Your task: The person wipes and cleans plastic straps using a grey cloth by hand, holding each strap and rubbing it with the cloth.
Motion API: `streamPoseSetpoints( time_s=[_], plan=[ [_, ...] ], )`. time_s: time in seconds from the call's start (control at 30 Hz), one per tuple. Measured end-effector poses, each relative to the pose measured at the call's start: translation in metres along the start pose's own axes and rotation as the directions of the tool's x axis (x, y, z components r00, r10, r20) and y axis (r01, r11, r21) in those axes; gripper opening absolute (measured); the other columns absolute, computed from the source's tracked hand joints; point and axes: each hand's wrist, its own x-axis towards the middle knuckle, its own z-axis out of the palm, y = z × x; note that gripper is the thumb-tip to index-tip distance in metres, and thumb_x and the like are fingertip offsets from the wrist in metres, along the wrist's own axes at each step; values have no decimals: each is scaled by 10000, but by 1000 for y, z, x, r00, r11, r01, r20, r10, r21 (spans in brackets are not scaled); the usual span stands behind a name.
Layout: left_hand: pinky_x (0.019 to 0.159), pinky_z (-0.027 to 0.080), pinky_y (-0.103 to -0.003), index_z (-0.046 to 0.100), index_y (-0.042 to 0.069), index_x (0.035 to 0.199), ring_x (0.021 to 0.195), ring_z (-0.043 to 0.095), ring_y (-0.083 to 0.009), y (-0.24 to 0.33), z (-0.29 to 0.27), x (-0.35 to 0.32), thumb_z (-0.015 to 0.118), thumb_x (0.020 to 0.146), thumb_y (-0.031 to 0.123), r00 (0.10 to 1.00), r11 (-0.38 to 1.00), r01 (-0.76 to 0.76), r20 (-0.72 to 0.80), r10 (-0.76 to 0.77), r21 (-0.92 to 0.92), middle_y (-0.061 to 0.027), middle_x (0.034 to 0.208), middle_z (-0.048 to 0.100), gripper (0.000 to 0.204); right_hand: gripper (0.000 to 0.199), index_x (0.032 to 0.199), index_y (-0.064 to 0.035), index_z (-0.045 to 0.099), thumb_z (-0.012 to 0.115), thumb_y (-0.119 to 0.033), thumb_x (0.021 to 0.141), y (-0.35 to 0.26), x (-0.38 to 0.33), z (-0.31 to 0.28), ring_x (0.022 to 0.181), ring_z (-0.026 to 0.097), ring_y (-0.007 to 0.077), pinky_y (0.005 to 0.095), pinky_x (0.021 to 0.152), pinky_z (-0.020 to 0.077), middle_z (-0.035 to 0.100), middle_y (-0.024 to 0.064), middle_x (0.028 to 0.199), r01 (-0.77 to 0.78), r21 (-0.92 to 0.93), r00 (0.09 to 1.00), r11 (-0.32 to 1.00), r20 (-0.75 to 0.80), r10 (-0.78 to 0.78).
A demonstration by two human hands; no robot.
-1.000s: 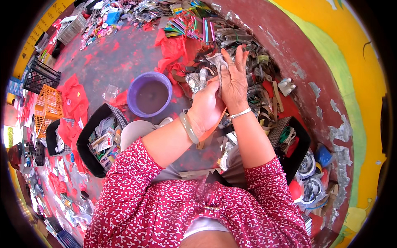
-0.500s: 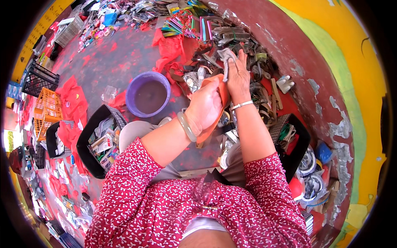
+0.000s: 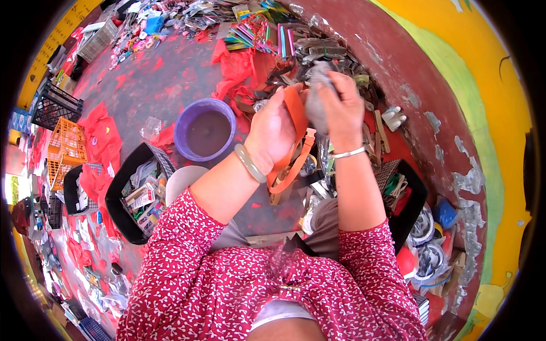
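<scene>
A flat orange strap lies in my left hand, its fingers curled round it below the heap of goods. The strap's lower part hangs in a loop beside my left wrist, and an orange buckle shows on it. Bunched in my right hand is a grey cloth, close to the strap's right side. Whether the cloth touches the strap I cannot tell. Left of my hands, a purple basin with murky water stands on the floor.
Black baskets of small goods stand beside my legs, one left and one right. Far ahead lies a heap of dark straps against the peeling red wall. Red cloth lies beyond the basin; an orange crate is far left.
My right hand and the cloth have turned and come down a little nearer to me. The strap has turned in my left hand; its hanging loop and buckle now show.
</scene>
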Motion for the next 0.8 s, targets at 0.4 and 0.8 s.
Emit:
streamPoseSetpoints(
  time_s=[0.4, 0.8],
  plan=[
    [1019, 346, -396, 466, 10, 1191, 1134, 476, -254, 6, -14, 12, 402, 939, 261, 988, 990, -138, 70, 140, -36, -154, 1189, 522, 361, 211, 939, -23, 648, 618, -14, 731, -1, -34, 21, 857, 558, 303, 361, 745, 457, 577, 134, 933, 394, -292, 910, 872, 256, -326],
    [998, 351, -378, 494, 54, 1173, 1133, 479, -229, -2, 0, 2, 392, 944, 276, 989, 989, 60, 143, -41, -135, -88, 1171, 544, 335, 101, 799, -49, 614, 652, -21, 710, -17, -31, 14, 754, 575, 286, 353, 642, 472, 563, 125, 796, 321, -301, 945, 898, 157, -286]
  ],
)
